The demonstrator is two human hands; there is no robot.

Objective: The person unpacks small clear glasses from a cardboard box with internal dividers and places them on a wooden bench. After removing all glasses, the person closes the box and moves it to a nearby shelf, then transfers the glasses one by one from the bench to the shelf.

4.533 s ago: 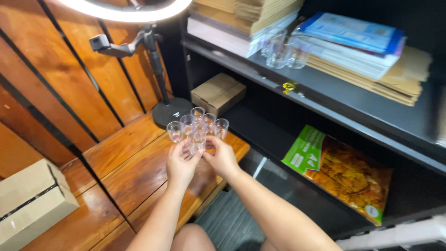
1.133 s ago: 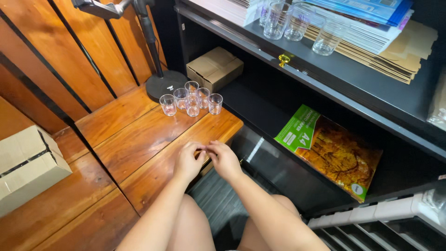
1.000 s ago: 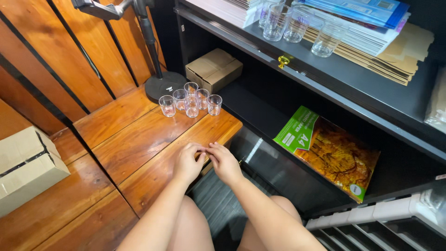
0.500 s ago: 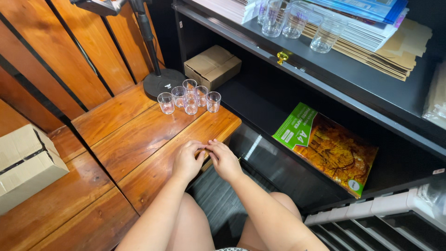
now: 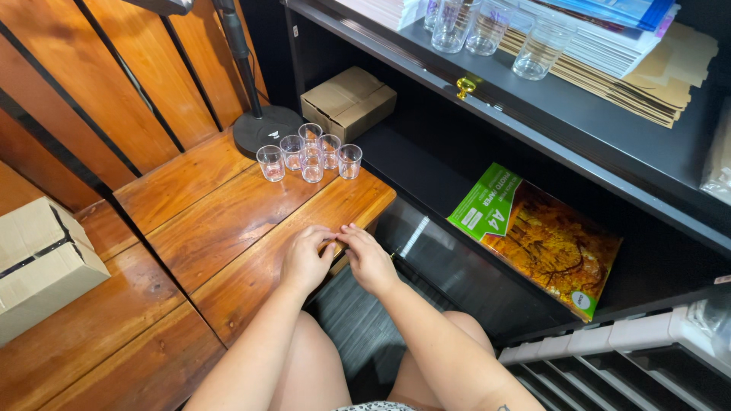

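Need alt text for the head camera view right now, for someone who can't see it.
Both hands, left hand and right hand, rest fingertips together at the edge of a wooden bench, holding nothing visible. A cluster of small clear cups stands farther back near a round black stand base and a small cardboard box; a green and orange paper pack lies in the black shelf.

The lamp stand [image 5: 242, 68] runs off the top edge; the cardboard box [image 5: 42, 262] is cut off left; fingertips of the left hand [image 5: 306, 261] and right hand [image 5: 367, 259] hide whatever lies between them.

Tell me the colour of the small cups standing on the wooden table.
Clear and see-through: the small cups show the brown table through them, best seen in the head view.
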